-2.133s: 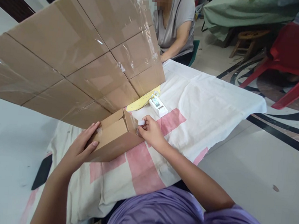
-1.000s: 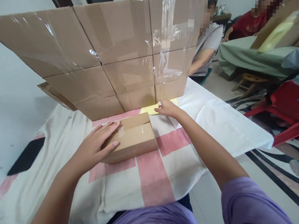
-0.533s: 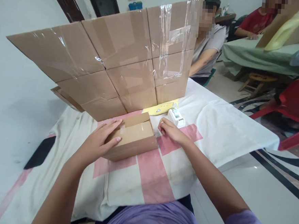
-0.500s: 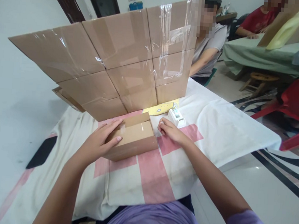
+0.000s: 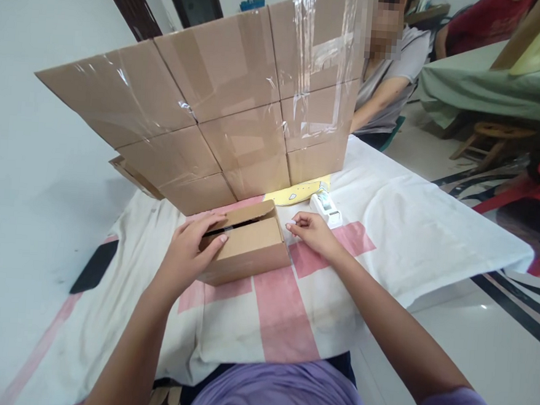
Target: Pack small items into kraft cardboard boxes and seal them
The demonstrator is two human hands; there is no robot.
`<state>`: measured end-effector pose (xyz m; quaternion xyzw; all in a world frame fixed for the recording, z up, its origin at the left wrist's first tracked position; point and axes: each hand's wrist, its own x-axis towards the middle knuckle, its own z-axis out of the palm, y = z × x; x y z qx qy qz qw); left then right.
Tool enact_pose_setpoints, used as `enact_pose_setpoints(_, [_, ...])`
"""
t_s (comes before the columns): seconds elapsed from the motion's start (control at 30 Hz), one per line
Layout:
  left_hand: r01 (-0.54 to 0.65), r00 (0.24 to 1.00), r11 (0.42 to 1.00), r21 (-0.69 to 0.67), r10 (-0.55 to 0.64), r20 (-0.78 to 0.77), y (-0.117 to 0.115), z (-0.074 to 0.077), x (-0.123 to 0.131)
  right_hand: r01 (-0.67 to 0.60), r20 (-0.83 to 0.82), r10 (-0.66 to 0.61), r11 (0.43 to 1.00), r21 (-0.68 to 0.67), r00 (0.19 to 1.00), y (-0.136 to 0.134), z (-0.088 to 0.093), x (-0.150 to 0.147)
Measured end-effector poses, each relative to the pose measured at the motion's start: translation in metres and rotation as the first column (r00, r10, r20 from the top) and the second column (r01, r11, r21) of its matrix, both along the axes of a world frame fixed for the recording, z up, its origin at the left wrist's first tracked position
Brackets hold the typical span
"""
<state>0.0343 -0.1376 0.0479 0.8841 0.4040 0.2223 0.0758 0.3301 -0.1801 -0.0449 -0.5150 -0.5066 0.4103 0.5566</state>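
A small brown cardboard box (image 5: 251, 263) lies on the cloth, with a dark gap between its top panel and the raised back flap. My left hand (image 5: 195, 243) grips its left end, thumb on the top panel, fingers over the back edge. Just off the box's right end, my right hand (image 5: 314, 233) is closed in a pinch. A small pale scrap (image 5: 291, 224) shows at its fingertips, too small to name surely. Behind that hand stands a white tape dispenser (image 5: 327, 209), close to a yellow printed strip (image 5: 296, 194).
A tall cardboard panel (image 5: 240, 102) covered in shiny tape stands behind the box. A black flat object (image 5: 94, 267) lies at the left. A person in a grey shirt (image 5: 392, 81) sits beyond the panel. A wooden stool (image 5: 494, 141) and red chair (image 5: 534, 184) are at the right.
The back flap of the box has lifted away from the top panel, opening a dark gap. The pale scrap now shows at my right fingertips. The whole view has shifted slightly.
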Motion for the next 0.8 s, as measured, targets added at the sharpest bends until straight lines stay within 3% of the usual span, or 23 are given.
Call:
enact_pose_setpoints(0.37, [-0.039,0.974,0.999,-0.008,0.036,-0.224,-0.008,0.002,0.005,0.027,0.039,-0.028,0.999,0.022,0.999,-0.004,0.005,0.005])
enact_pose_setpoints(0.47, [-0.144,0.975,0.98,0.138,0.164,-0.149,-0.013,0.001,0.008,0.043,0.057,-0.044,0.999,0.021,0.997,-0.004,0.006,0.005])
enact_pose_setpoints(0.57, [-0.266,0.955,0.905,0.331,0.295,-0.037,-0.02,-0.002,0.01,0.054,0.075,-0.055,0.998,0.013,0.996,-0.004,0.007,0.006])
enact_pose_setpoints(0.8, [-0.286,0.949,0.847,0.447,0.315,0.011,-0.025,-0.007,0.011,0.059,0.111,-0.062,0.998,0.026,0.992,-0.003,0.003,0.006])
